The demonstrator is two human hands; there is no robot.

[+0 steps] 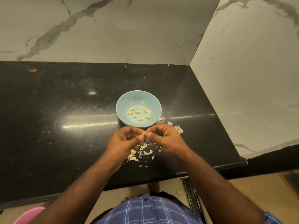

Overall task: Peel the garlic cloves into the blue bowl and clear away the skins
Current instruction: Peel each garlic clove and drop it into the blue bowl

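Black counter (64, 97) — blue bowl (124, 101) holds seven peeled cloves (136, 111); both hands' fingers (140, 138) pinch one clove (143, 133).

No text, label, brand, number or sign can be read anywhere in this view: not on the blue bowl (138, 109), the black bench (64, 101), the marble wall (113, 29) or the checked cloth (145, 210).

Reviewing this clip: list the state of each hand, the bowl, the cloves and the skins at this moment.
left hand: pinching garlic clove
right hand: pinching the same clove
blue bowl: upright, holds seven peeled cloves
garlic skins: scattered on black countertop, under hands and right of bowl
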